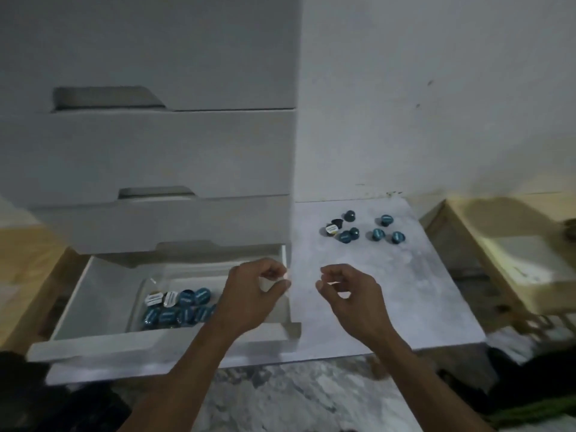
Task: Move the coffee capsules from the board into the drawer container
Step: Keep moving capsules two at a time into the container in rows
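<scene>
Coffee capsules (363,227) sit in a loose cluster at the far end of the pale marbled board (405,291), most of them teal, with one or two dark ones with white lids at the cluster's left side. More capsules (179,307) already lie packed together in the clear container (138,302) inside the open bottom drawer (93,307) of the white drawer unit (149,151), which stands just left of the board.

Both hands hover low in the foreground, well short of the cluster on the board. The left hand (249,294) hangs over the right end of the open drawer, its fingers (274,271) loosely curled and its grip holding nothing visible. The right hand (352,297) hangs over the near part of the board, fingers likewise loosely curled, its grip empty. The two hands are near each other but apart.

A wooden crate (498,251) stands to the right of the board.
</scene>
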